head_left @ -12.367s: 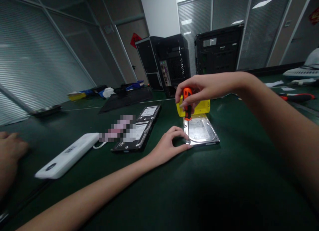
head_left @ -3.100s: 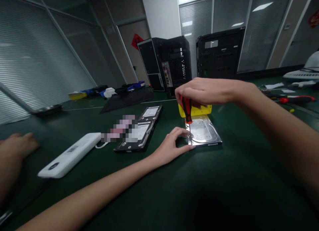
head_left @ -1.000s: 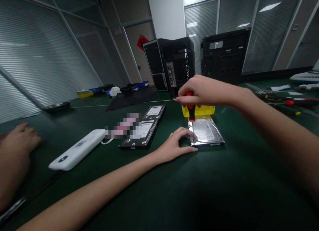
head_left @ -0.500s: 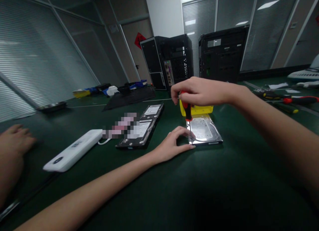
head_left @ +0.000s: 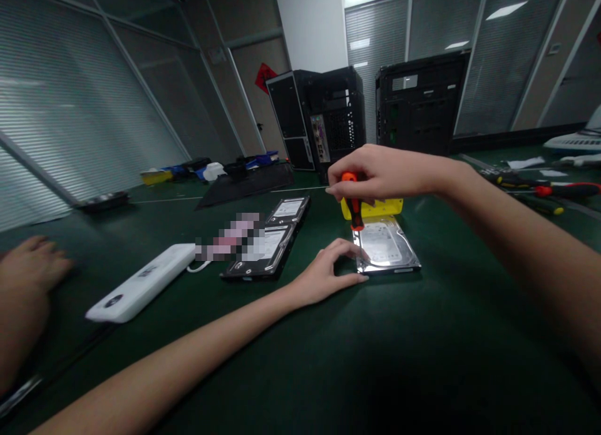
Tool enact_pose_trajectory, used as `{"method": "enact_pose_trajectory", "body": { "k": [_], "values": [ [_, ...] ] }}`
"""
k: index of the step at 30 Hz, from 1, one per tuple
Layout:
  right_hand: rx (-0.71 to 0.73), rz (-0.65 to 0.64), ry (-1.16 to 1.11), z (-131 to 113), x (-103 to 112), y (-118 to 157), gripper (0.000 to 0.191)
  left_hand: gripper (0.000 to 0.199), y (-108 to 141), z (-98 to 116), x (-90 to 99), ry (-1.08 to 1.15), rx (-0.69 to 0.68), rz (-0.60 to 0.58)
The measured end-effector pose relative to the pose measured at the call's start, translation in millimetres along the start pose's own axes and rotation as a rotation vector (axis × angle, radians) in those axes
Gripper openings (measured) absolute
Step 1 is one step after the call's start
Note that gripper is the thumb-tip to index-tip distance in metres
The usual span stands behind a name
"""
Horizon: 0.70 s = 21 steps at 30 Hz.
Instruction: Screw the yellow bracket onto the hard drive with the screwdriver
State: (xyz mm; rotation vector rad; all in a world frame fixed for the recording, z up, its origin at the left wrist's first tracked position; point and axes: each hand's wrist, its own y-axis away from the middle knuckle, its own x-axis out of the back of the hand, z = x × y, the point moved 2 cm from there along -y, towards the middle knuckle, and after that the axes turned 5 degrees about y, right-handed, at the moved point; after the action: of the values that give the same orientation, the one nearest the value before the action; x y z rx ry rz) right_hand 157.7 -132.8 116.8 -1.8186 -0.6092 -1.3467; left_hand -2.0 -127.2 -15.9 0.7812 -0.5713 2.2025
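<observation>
A silver hard drive lies flat on the dark green table, right of the middle. My left hand grips its left edge near the front corner, thumb at the front and fingers on top. Above it, my right hand has its fingers round the handle of a red and black screwdriver. The screwdriver stands nearly upright, its shaft reaching down to the drive's front left corner; the tip is too small to make out. Just behind the drive sits a yellow object, partly hidden by my right hand.
Two more hard drives lie left of my left hand, beside a white power strip. Another person's hand rests at the far left. Computer cases stand behind; pliers and tools lie at the right.
My right hand's fingers have shifted on the screwdriver handle, showing more of its red top. The view has moved slightly; my left hand keeps its place on the drive.
</observation>
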Motion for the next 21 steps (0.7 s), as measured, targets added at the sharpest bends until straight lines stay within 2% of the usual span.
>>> {"method": "enact_pose_trajectory", "body": {
  "k": [5, 11, 17, 21],
  "values": [
    [-0.052, -0.028, -0.037, 2.6, -0.7, 1.3, 0.029, 0.033, -0.5, 1.0, 0.4, -0.002, 0.002, -0.006],
    [-0.025, -0.014, -0.013, -0.6, -0.6, 0.3, 0.036, 0.032, -1.5, -0.6, -1.2, -0.008, -0.012, 0.014],
    [-0.036, -0.056, -0.154, -0.6, -2.2, -0.2, 0.025, 0.032, -1.0, 0.2, -0.8, -0.003, -0.009, 0.011],
    [-0.034, -0.046, -0.159, 1.8, -1.7, 0.6, 0.022, 0.03, -0.6, 0.1, -0.3, -0.01, -0.011, 0.007]
  ]
}}
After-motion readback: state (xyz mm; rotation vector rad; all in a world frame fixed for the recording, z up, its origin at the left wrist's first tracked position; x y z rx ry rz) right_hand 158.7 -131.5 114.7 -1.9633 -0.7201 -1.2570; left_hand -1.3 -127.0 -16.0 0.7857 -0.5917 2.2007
